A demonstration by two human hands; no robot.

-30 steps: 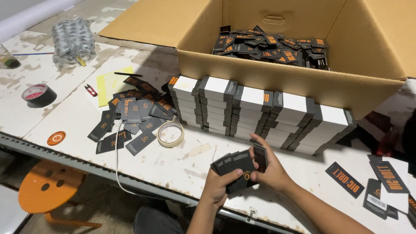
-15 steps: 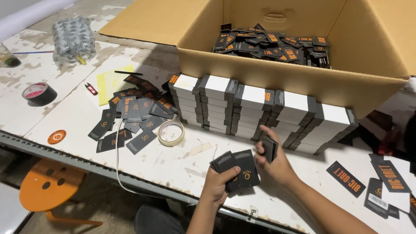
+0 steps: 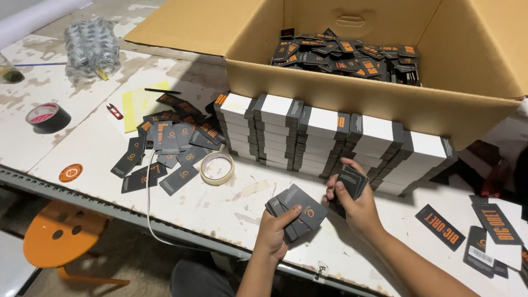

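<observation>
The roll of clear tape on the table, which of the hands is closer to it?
Left. The left hand, gripping a fan of dark tags, is just right of and below the tape roll. The right hand, holding a smaller tag stack, is farther right.

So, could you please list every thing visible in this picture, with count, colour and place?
cardboard box: one, brown, open, back of table
tags in box: many, black and orange, loose heap
stacked tags: six stacks, white tops, before the box
loose tags: many, dark, left of stacks
clear tape roll: one, beside loose tags
black tape roll: one, far left
yellow sheet: one, behind loose tags
orange stool: one, below table
table: one, white, worn
left hand: holds fanned dark tags
right hand: holds small tag pile
</observation>
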